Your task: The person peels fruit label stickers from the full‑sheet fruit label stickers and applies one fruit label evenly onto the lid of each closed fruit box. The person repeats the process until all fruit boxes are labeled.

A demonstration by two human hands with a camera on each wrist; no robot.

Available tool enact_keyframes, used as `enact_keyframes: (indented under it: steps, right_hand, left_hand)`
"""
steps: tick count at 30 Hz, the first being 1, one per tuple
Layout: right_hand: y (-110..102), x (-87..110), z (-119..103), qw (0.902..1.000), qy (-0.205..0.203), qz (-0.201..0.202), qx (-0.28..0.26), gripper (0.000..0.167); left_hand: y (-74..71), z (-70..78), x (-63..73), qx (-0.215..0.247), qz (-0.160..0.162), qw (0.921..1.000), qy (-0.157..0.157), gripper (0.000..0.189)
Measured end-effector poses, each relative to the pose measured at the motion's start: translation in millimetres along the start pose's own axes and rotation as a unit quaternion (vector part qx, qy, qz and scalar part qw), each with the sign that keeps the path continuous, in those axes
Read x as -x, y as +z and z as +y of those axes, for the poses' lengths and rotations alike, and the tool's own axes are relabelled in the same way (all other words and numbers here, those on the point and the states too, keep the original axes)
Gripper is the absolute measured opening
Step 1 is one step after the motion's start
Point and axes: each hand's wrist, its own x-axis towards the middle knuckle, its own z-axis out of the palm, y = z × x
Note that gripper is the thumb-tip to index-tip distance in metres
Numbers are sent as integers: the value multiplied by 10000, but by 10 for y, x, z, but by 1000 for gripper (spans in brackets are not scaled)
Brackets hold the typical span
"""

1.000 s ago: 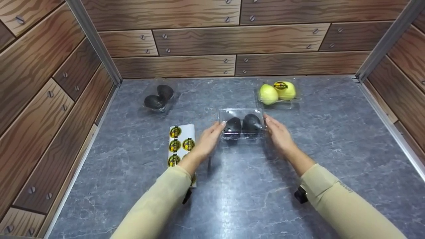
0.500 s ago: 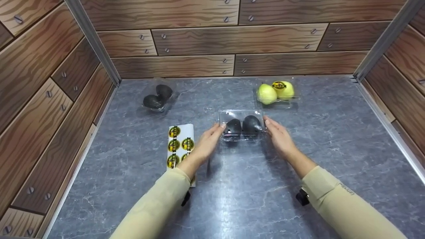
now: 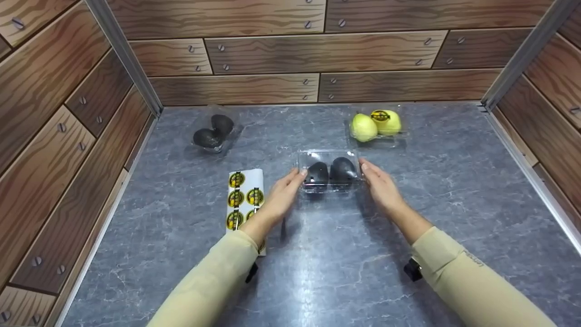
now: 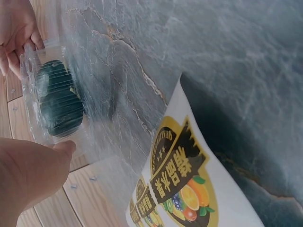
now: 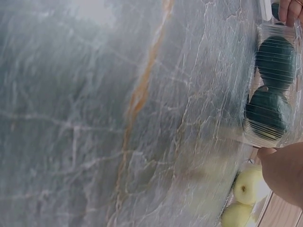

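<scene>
A clear plastic clamshell point(image 3: 330, 156) with two dark avocados point(image 3: 343, 169) inside sits between both hands in the head view. My left hand point(image 3: 282, 194) holds its left end, the thumb on the near corner. At the opposite end, my right hand point(image 3: 382, 186) holds it with the thumb along the side. Both wrist views show the dark green avocados point(image 4: 60, 101) through the ribbed plastic point(image 5: 277, 61). Fingers behind the box are partly hidden. Whether its base touches the table cannot be told.
A sheet of round fruit stickers point(image 3: 245, 181) lies partly under the left forearm, one edge curling up in the left wrist view. Another clamshell of dark avocados point(image 3: 207, 137) stands back left. Yellow-green pears point(image 3: 364, 127) in a clamshell with a sticker point(image 3: 380, 116) stand back right. Wood-patterned walls point(image 3: 236, 88) enclose the table.
Both hands keep their hold on the avocado clamshell, which has come very slightly toward the person. The whole head view has shifted a little; nothing else moves.
</scene>
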Motion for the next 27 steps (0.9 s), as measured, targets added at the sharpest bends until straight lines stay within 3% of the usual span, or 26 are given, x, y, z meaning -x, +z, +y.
enact_keyframes:
  steps: [19, 27]
  right_hand:
    - [16, 9, -28, 9984, 40, 121, 559, 54]
    - [76, 21, -112, 9957, -123, 654, 637, 57]
  left_hand:
    - [-66, 5, -15, -11, 20, 10000, -29, 83]
    - [-244, 38, 4, 30, 107, 9998, -137, 84]
